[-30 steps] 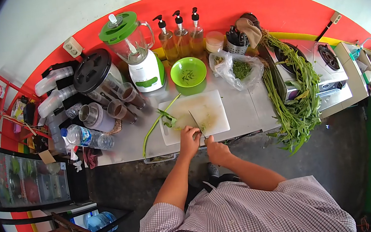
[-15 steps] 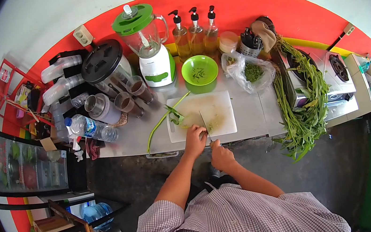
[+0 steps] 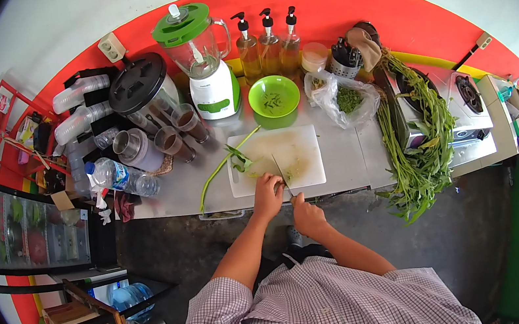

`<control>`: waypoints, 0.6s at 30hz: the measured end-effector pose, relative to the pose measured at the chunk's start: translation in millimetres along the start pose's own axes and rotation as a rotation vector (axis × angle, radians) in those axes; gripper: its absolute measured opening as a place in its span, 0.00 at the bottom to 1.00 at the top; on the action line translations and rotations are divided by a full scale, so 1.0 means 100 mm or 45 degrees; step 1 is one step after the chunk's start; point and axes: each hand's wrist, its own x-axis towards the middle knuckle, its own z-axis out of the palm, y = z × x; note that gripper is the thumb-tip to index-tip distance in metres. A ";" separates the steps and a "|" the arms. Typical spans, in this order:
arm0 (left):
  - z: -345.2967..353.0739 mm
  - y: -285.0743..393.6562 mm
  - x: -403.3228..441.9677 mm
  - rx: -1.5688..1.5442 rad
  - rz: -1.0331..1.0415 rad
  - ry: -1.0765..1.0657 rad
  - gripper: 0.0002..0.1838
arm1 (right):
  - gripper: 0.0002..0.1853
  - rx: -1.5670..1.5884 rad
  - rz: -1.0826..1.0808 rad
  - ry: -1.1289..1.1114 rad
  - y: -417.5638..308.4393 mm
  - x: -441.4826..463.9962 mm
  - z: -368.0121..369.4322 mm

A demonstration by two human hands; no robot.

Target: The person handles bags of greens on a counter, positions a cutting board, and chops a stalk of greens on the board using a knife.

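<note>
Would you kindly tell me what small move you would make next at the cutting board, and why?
I would probably ease the left hand slightly leftward before any further cut: the right hand grips the knife, whose blade extends over the cutting board, and the left hand sits close beside that blade.

Single head-worn view, wide, facing forward and down; hands [image 3: 268, 195], counter [image 3: 346, 163] mid-frame.

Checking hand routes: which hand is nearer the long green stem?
Left. The left hand is right of the long green stem; the right hand, on the knife, lies farther right.
</note>
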 end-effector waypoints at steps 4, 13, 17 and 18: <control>-0.03 0.03 -0.02 -0.009 0.017 -0.003 0.06 | 0.25 -0.023 -0.027 0.083 -0.01 0.17 -0.13; 0.01 -0.01 -0.02 0.050 0.023 -0.003 0.06 | 0.24 -0.062 -0.033 -0.019 -0.05 -0.14 -0.13; 0.01 0.01 -0.03 0.020 0.043 0.023 0.06 | 0.23 -0.018 -0.032 0.058 0.00 0.06 0.01; 0.01 0.01 -0.03 0.016 0.037 0.018 0.06 | 0.23 -0.022 -0.057 0.080 -0.01 0.11 -0.05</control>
